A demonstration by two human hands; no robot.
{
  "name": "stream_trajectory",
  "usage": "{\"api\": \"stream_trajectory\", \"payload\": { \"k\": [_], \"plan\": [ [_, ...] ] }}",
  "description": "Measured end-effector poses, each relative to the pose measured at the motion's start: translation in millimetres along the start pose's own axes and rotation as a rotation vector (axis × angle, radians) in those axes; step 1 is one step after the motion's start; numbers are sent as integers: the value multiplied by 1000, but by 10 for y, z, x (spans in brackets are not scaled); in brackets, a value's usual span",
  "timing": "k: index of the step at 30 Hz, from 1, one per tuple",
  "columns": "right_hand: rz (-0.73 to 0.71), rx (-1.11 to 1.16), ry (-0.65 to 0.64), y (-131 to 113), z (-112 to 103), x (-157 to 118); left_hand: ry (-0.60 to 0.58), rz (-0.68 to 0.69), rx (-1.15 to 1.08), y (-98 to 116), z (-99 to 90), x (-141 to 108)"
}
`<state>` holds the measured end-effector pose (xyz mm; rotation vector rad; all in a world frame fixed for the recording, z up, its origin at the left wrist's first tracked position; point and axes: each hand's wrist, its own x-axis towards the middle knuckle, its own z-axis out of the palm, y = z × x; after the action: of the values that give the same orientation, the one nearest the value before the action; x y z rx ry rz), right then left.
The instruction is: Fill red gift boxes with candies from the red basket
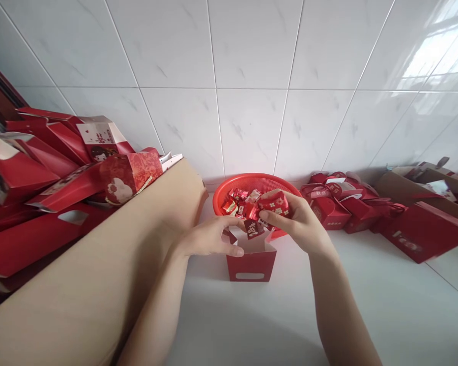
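A small red paper gift box (252,267) stands upright on the white surface, its top open and its pale inside showing. My left hand (209,236) is around the box's upper left edge, thumb in front and fingers behind. Just above and behind the opening, my right hand (299,221) pinches a red candy packet (277,203) with a pale flower pattern. A dark red flap (254,229) with white print rises at the box's back edge. Behind it sits a red plastic basket (252,178) holding several wrapped candies (238,194), partly hidden by my hands.
At left, a big cardboard carton (160,213) holds several red folded boxes (61,147). Closed red gift boxes (330,211) stand to the right, beside another carton (400,185) and a larger red box (423,231). A white tiled wall (248,122) rises behind.
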<state>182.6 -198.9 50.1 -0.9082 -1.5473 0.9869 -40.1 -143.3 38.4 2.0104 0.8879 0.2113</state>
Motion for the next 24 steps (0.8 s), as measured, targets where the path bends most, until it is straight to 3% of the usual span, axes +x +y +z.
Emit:
{"api": "stream_trajectory", "payload": {
  "k": [5,12,19,24],
  "plan": [
    [43,-248,-132,-5,73,1,0,17,-33,-32,9,9],
    [22,-294,-144,-25,-14,-28,11,22,-4,-19,3,5],
    [73,-435,-279,-1,-20,-29,8,-6,-27,-62,10,32],
    [27,-379,-160,-6,-24,-27,10,-33,-18,-34,0,25]
  ]
}}
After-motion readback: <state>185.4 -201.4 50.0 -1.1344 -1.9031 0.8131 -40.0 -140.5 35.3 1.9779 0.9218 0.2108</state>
